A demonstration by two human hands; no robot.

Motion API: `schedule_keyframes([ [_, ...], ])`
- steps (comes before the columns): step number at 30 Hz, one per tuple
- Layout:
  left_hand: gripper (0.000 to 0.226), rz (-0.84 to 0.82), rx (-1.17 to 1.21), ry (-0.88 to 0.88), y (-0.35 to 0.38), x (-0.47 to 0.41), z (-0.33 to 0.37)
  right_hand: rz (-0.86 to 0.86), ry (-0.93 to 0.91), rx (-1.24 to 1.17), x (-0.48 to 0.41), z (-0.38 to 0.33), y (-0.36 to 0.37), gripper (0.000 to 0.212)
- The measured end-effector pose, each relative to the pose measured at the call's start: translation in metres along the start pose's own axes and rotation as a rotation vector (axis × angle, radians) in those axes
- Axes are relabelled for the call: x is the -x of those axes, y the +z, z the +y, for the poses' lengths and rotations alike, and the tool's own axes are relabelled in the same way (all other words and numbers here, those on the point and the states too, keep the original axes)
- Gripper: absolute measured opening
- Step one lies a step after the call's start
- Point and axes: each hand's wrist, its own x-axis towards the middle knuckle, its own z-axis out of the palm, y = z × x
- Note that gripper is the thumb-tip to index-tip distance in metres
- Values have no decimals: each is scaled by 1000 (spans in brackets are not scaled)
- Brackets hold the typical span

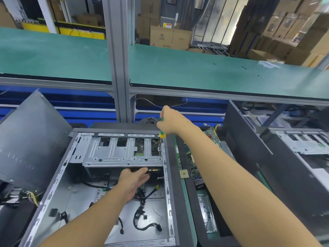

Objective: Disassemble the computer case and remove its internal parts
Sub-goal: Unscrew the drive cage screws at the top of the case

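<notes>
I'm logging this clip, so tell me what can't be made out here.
Head view only:
What the screwdriver tip touches: too small.
Screwdriver handle: mostly covered by the right hand.
Drive under the metal cage: label blurred, body hidden by cage and left hand.

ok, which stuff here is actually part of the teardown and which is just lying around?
In the job: case, drive cage, screwdriver in right hand, left hand reaching under the cage, cables.
Lying about: side panel, boards, chip, second case, boxes.
</notes>
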Motion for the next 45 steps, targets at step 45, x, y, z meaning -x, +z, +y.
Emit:
schedule_keyframes([
  [45, 88, 73, -76, 42, 6, 4, -3, 54, -43, 19, -7, 0, 4, 20],
])
